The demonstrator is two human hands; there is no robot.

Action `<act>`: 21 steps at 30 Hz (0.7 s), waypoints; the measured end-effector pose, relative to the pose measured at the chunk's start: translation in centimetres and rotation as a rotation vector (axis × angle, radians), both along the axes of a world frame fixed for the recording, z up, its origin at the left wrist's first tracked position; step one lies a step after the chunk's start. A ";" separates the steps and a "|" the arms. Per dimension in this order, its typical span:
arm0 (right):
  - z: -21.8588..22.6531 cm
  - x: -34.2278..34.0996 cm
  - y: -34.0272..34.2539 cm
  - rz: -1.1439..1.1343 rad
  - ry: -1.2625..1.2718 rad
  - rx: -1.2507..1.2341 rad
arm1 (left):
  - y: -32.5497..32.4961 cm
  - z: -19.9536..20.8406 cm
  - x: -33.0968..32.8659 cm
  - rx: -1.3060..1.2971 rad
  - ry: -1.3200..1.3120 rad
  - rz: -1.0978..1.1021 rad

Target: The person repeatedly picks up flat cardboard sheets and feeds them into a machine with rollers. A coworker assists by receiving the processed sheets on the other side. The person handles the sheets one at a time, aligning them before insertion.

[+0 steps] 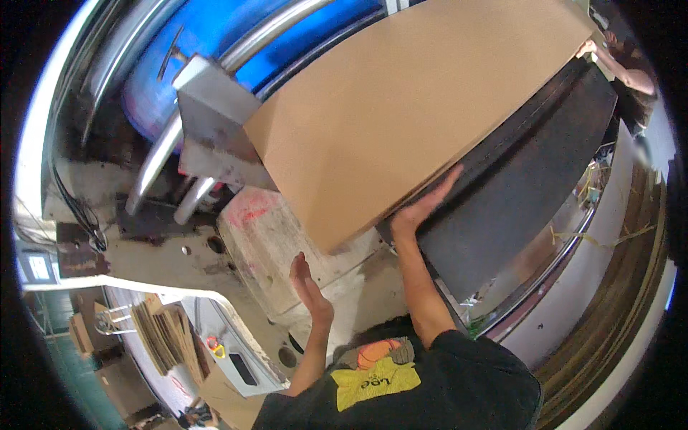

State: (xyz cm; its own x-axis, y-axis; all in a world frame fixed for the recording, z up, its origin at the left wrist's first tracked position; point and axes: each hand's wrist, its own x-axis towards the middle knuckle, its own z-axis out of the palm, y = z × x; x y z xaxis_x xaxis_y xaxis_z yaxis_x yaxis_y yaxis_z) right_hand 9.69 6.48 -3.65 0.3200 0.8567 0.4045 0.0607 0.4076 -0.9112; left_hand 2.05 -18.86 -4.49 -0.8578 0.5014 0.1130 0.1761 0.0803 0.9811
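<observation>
While flat: R fingers [437,193] under cardboard [423,107]

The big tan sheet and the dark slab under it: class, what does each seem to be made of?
Tan sheet: likely cardboard, matte, flat brown, thin edge. Dark slab: possibly rubber or felt-like matting, dull charcoal, no shine. The right hand touches their edge.

Right hand [423,208]: forearm extended upward, palm flat, fingers straight and together. Left hand [309,283]: lower, beside it, raised open, fingers extended, gripping nothing.
</observation>
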 end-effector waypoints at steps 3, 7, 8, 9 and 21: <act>0.1 -0.4 1.8 0.059 -0.021 -0.126 | 6.4 0.1 -1.8 0.174 0.058 0.117; -0.8 -0.7 2.6 0.023 0.100 -0.156 | 11.4 -0.1 -3.1 0.028 0.774 -0.042; -1.0 -0.9 2.6 0.065 0.280 -0.026 | 11.9 -0.2 -2.9 0.061 0.679 0.000; -1.2 -0.9 2.7 0.063 0.237 -0.033 | 12.2 -0.2 -3.0 0.063 0.646 0.001; 1.6 0.5 2.3 -0.034 0.115 -0.065 | 12.8 0.8 -1.7 0.167 0.676 0.002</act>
